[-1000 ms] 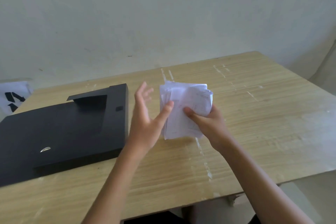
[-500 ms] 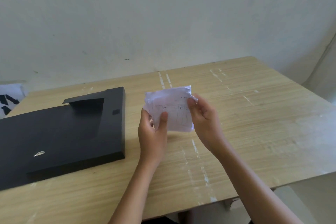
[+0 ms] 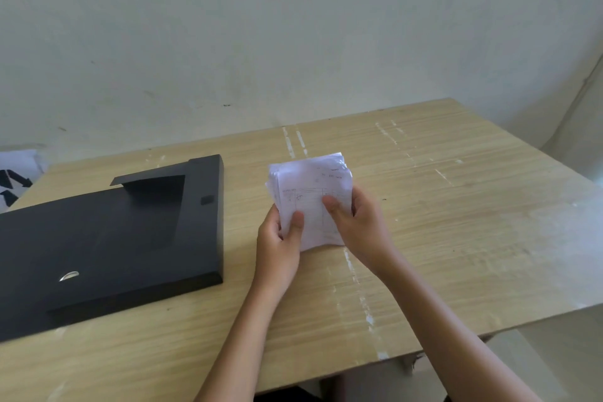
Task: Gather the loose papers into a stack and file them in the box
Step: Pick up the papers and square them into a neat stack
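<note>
A stack of small white papers (image 3: 310, 188) with faint printed lines stands upright at the middle of the wooden table (image 3: 456, 222). My left hand (image 3: 279, 245) grips its lower left edge, thumb on the front sheet. My right hand (image 3: 359, 225) holds the right side, thumb across the front. The stack's bottom edge is near the tabletop; I cannot tell whether it touches. A flat black file box (image 3: 107, 238) lies shut to the left, about a hand's width from my left hand, with a flap and a small metal ring on its lid.
A pale wall runs behind the table. A white sheet with black marks (image 3: 14, 178) shows past the table's far left corner. The table's front edge runs below my forearms, and its right edge drops off at the far right.
My left hand, open beside the stack a second ago, has closed on its left edge. Both hands now hold the papers, squared up and turned more upright.
</note>
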`<state>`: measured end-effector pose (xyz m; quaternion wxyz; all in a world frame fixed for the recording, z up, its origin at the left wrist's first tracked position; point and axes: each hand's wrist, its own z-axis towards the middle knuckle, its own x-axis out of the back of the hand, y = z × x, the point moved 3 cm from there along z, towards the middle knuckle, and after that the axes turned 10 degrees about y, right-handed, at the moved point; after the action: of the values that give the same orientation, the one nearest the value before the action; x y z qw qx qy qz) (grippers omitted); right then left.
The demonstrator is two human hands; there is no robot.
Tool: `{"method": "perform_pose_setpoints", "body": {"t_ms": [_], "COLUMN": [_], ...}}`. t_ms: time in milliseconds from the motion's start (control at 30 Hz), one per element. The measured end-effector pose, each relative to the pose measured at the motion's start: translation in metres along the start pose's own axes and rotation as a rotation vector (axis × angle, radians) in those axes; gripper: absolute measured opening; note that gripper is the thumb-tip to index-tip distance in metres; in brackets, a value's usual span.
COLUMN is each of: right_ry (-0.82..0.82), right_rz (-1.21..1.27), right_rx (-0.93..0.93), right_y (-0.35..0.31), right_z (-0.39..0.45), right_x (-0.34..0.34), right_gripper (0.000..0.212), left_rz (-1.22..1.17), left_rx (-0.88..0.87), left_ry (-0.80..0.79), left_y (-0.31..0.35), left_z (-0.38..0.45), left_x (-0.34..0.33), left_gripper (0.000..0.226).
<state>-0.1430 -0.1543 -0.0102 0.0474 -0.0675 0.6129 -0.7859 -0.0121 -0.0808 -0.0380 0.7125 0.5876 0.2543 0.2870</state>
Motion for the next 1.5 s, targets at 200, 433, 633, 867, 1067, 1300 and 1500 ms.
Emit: {"method": "perform_pose_setpoints", "body": {"t_ms": [200,433,633,867,1067,1300,1500], "right_ry": [0.076,0.076,0.034,-0.059,-0.062,-0.095,-0.006], "right_rz": [0.029,-0.001,0.003,0.059,-0.029,-0.131,-0.205], "right_rx": [0.037,0.073,0.084,0.074,0.100,0.104,0.110], "right_y": [0.009,0.015,0.020,0.021,0.026,0.024,0.027], "right_z": [-0.009,-0.011,-0.011,-0.011,-0.011,-0.015,-0.013], "right_x": [-0.003,0.001,0.000,-0.011,-0.014,-0.013,-0.008], "right_gripper": [0.009,0.017,0.023,0.024,0.025,0.031,0.019], "left_rz": [0.150,0.389,0.204,0.060,0.076,0.188,0.235], "left_rx": [-0.085,-0.107,-0.170,-0.134,-0.215,-0.099,-0.153], "left_ry": [0.002,0.008,0.082,0.151,0.046,0.091,0.142], "left_y": [-0.006,-0.015,0.018,0.040,0.023,0.003,-0.002], "left_z": [0.000,-0.003,-0.010,-0.004,0.000,0.007,-0.002], "left_x": [-0.006,-0.003,-0.003,-0.017,-0.011,0.005,0.009], "left_gripper": [0.023,0.011,0.014,0.065,0.051,0.018,0.008]}}
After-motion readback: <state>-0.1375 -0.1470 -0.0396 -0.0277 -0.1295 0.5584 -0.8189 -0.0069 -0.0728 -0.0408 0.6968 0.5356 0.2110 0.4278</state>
